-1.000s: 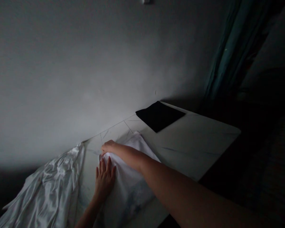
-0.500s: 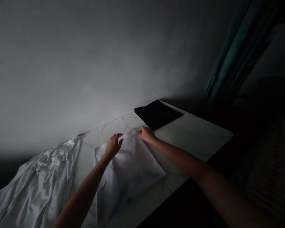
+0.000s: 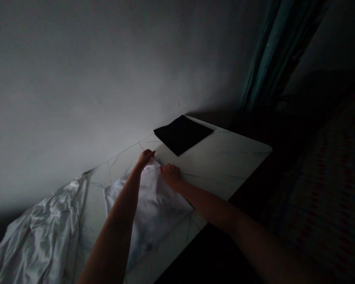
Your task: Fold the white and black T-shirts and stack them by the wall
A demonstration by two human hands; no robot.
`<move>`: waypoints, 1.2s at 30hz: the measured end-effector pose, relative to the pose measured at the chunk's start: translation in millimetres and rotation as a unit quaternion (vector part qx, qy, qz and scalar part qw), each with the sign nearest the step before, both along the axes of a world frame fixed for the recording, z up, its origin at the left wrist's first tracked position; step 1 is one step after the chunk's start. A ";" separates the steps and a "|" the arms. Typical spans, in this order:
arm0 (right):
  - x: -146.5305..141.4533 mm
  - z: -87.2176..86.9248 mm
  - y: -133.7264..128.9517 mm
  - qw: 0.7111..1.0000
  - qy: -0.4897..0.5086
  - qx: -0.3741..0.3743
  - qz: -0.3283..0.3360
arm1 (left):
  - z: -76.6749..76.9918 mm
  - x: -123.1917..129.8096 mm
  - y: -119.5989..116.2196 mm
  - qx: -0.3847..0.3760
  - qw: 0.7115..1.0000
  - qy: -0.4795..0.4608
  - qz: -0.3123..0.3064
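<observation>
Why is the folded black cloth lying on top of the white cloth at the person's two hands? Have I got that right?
Not quite: the folded black cloth lies apart from the white cloth, further along the marble-patterned table, as the head view shows. The left hand and right hand are indeed at the white cloth.

white cloth [image 3: 149, 209]: matt, soft, lightly creased | left white fabric [image 3: 38, 234]: satin-like sheen, heavily wrinkled | far black cloth [image 3: 182, 135]: matt, flat | tabletop [image 3: 221, 165]: smooth, slightly glossy, grey marble-like veining | wall [image 3: 106, 79]: matt paint | far-right teal curtain [image 3: 279, 47]: cloth
</observation>
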State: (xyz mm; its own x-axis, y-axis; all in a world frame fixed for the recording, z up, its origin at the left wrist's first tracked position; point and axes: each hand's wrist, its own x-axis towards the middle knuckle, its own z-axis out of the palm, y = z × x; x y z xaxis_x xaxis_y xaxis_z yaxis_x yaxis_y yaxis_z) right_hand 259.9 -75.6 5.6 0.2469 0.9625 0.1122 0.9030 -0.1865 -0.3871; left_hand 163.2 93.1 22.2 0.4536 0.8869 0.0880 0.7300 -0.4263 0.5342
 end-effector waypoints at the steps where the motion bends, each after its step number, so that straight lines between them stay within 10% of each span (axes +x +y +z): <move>1: 0.5 -0.6 0.2 1.000 0.003 0.000 0.002 | -0.5 0.9 -0.3 0.001 1.000 -0.005 0.001; 15: -1.2 11.0 -6.6 0.999 -0.034 -0.020 0.002 | -14.2 20.9 -15.7 0.097 0.992 0.076 0.040; 25: -2.3 9.0 -7.7 0.999 -0.054 -0.005 -0.004 | 2.9 18.6 -5.6 0.104 0.994 0.023 0.007; 36: -4.1 6.6 -5.1 0.998 -0.065 -0.017 -0.014 | -1.2 -13.0 7.2 -0.082 0.989 -0.066 -0.105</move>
State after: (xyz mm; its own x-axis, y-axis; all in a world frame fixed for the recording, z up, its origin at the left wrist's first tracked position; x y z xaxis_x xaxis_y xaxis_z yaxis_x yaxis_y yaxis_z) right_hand 255.8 -80.7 12.1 0.2595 0.9591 0.1129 0.9393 -0.2235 -0.2603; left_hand 150.2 100.2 21.0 0.6237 0.7814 0.0224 0.5530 -0.4613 0.6939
